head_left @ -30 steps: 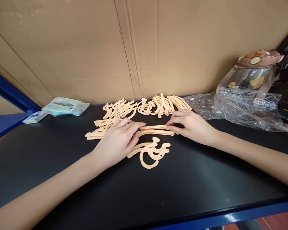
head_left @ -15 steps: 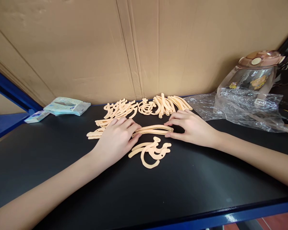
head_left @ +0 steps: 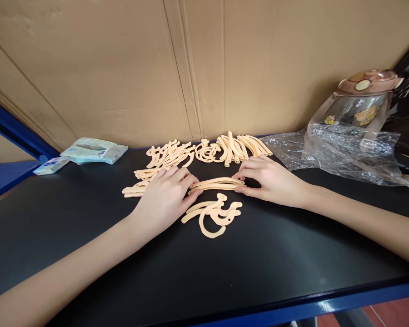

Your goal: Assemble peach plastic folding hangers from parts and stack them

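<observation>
Two bare hands pinch a pair of pale tan, gently curved flat strips (head_left: 218, 186) at their opposite ends, mid-counter.
The left forearm slants in from the front left corner of the matte black counter (head_left: 276, 254), and the left hand (head_left: 167, 190) arches palm down, fingers bent together, thumb below, gripping the strips' left end. The right forearm comes from the right edge; the right hand (head_left: 266, 179) faces inward, its index finger and thumb parted around the strips' right end. Whether the strips rest on the counter or are slightly raised, I cannot tell. Just nearer the front edge lies an overlapping cluster of pale tan curved and hooked flat pieces (head_left: 221, 220); similar pale tan pieces (head_left: 230, 147) lie heaped along the back edge.
</observation>
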The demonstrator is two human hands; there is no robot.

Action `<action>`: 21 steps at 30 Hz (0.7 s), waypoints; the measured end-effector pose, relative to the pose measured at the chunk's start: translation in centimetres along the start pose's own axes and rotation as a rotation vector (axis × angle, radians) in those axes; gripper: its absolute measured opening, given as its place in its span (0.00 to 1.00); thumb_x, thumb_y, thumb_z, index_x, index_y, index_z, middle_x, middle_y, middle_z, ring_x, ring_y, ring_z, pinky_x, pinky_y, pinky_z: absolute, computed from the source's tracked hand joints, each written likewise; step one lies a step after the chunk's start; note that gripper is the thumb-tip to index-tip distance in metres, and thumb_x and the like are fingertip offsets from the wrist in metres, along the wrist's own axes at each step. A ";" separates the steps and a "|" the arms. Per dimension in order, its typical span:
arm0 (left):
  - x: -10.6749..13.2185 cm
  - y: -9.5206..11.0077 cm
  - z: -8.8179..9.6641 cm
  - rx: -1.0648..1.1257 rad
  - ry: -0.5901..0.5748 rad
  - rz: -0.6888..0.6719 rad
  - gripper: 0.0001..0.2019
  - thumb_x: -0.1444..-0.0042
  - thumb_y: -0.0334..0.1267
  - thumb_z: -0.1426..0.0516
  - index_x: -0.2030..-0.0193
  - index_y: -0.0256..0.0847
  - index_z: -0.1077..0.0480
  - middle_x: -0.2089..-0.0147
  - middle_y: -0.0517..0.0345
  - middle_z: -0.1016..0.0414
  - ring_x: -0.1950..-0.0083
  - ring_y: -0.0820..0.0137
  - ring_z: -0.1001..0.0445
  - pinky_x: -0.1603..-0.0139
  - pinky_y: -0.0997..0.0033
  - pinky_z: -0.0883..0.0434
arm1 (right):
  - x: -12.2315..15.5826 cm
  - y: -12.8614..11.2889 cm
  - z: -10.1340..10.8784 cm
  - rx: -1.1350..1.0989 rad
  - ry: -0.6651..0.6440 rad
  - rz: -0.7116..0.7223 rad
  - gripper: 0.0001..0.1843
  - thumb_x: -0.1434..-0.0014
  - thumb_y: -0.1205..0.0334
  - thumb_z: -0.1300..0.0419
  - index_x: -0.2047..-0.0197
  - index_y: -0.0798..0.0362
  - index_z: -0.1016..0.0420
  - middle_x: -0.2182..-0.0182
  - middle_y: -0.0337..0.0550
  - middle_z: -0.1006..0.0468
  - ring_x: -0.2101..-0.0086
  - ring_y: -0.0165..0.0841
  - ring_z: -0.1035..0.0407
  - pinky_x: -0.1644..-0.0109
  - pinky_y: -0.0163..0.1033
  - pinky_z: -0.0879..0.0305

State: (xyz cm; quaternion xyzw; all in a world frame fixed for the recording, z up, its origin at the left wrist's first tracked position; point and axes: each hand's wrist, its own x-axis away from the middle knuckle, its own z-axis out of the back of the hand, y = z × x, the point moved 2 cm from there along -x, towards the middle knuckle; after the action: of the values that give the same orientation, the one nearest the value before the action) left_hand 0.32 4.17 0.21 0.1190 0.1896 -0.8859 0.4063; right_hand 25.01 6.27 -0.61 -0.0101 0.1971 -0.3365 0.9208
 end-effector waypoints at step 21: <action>0.1 -0.2 0.0 0.017 0.060 -0.039 0.08 0.35 0.39 0.44 0.61 0.39 0.26 0.62 0.58 0.23 0.59 0.62 0.27 0.59 0.63 0.37 | 0.2 -0.2 -0.2 -0.025 0.048 0.076 0.10 0.36 0.56 0.40 0.62 0.53 0.23 0.66 0.42 0.25 0.63 0.35 0.32 0.56 0.42 0.40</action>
State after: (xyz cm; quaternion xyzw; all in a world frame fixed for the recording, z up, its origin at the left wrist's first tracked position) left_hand 0.14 4.21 0.27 0.1451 0.1964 -0.8913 0.3819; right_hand 24.90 6.00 -0.81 -0.0062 0.2236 -0.2990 0.9277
